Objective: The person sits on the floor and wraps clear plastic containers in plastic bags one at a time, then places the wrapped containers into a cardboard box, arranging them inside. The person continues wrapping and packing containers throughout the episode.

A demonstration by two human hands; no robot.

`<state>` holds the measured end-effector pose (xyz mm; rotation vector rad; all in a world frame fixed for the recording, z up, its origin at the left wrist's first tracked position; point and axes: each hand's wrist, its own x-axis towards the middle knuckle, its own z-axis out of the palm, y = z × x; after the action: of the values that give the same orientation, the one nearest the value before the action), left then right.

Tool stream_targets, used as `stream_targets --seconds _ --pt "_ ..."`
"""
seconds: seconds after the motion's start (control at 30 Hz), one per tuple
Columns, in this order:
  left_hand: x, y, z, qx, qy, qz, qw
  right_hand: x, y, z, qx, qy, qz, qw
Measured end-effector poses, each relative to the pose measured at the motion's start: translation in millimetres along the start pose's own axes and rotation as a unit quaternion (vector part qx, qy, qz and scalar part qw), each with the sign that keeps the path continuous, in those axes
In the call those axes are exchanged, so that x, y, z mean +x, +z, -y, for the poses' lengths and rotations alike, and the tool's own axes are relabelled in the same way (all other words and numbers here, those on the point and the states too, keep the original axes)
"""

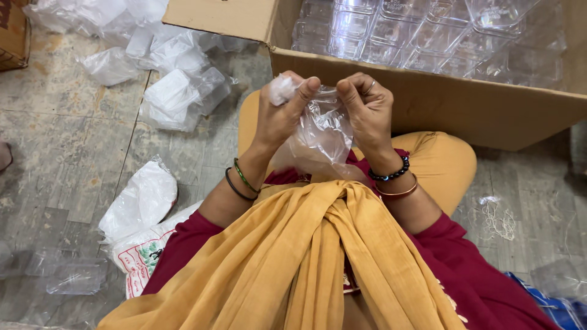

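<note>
Above the lap, over a mustard-yellow cotton scarf (306,256), the left hand (278,116) and right hand (367,110) are both closed in a pinch on a thin, crinkled clear plastic bag (321,131). It hangs between them, its top edge caught under the thumbs. It looks feather-light, limp and slippery, so the bunched rim seems the surest place to grip. Just beyond, a large brown cardboard box (440,98) holds stacked clear plastic containers (422,30). More loose white plastic bags (177,91) lie on the grey tiled floor (55,140).
</note>
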<state>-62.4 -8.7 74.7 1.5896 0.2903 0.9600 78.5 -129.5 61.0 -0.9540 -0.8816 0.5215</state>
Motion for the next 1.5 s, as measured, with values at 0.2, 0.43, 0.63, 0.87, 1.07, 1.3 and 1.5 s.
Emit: stream_targets --seconds 0.2,0.43,0.63,0.87,1.07,1.3,1.5 --pt "-3 11 8 0.136 0.062 0.027 0.988 -4 -2 6 0.075 0.073 0.001 0.994" --pt "-10 21 14 -0.028 -0.045 0.085 0.995 -16 -25 -6 0.084 0.103 -0.027 0.991" --pt "-14 31 29 -0.007 -0.024 0.122 0.992 -30 -45 -12 0.029 0.129 0.006 0.991" --pt "-6 41 30 -0.046 -0.094 0.163 0.981 -26 -66 -10 0.308 0.257 -0.021 0.916" --pt "18 21 28 -0.408 -0.205 0.368 0.810 -4 -126 78 -0.027 0.168 0.104 0.980" --pt "210 150 35 -0.091 -0.022 0.333 0.938 123 -238 166 -0.528 -0.092 0.005 0.844" --pt "266 235 35 0.163 -0.157 0.124 0.966 247 -272 119 -0.755 -0.027 -0.138 0.640"
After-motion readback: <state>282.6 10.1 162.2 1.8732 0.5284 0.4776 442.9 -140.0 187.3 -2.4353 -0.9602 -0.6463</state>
